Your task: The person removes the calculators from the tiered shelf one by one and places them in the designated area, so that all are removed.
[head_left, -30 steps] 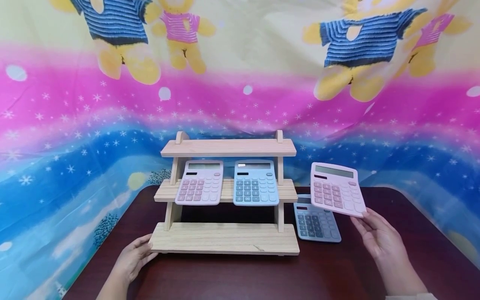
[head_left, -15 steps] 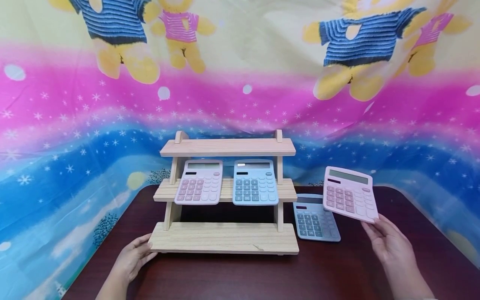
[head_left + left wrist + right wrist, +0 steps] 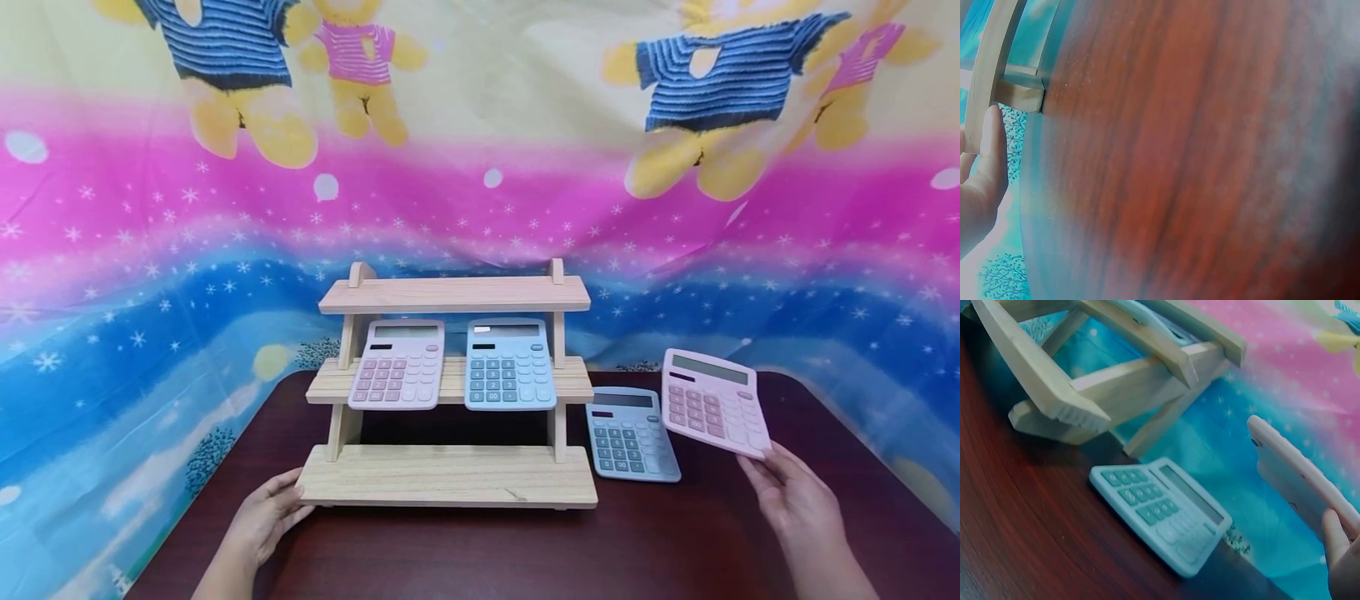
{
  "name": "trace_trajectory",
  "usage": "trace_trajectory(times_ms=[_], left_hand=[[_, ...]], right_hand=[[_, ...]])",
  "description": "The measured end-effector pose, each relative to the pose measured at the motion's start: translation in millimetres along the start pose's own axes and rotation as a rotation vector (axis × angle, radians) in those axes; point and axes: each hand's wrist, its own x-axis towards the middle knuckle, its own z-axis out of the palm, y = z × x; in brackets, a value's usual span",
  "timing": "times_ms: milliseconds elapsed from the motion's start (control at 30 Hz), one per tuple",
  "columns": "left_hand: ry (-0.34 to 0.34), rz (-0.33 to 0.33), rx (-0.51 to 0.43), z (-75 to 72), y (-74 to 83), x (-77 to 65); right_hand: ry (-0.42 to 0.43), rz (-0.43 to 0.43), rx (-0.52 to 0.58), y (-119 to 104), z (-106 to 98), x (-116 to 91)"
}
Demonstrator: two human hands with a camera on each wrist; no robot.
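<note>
Shifted rightward and slightly lower since the earlier head views: the held pink calculator (image 3: 716,402), together with the right hand (image 3: 802,504). The loose blue calculator (image 3: 632,437), formerly part-covered by it in the head view, now shows almost whole. The grip of the right hand is pinched on the lower right corner of the held pink calculator, which is tilted and raised above the right part of the table (image 3: 450,554). The left hand (image 3: 258,517) is unmoved, its grip on the left end of the bottom tier of the three-tier wooden stand (image 3: 454,385).

Surface: table dark red-brown, far corners rounded; streaked grain is plain in the left wrist view, hazy toward the right. The stand occupies the middle of it. The loose blue calculator rests face up on the table, just right of the stand. On the middle tier, the shelved pink calculator (image 3: 397,367) and the shelved blue calculator (image 3: 510,367) sit side by side, keys facing front.

Room: a printed fabric backdrop (image 3: 450,158), lightly creased, hangs behind the table and along both sides. Yellow bears in striped shirts mark its cream upper band; magenta and blue bands below carry white snowflakes.
</note>
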Motion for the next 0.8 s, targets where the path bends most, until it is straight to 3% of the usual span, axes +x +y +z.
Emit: trace_trajectory(times_ms=[333, 633, 800], left_hand=[[0.01, -0.004, -0.006, 1.5, 0.5, 1.4], [0.008, -0.002, 0.001, 0.7, 0.4, 1.1], [0.007, -0.001, 0.003, 0.8, 1.0, 0.0]], right_hand=[[0.126, -0.009, -0.04, -12, -13, 5], [0.198, 0.006, -0.156, -21, -23, 13], [0.234, 0.01, -0.164, -27, -32, 16]])
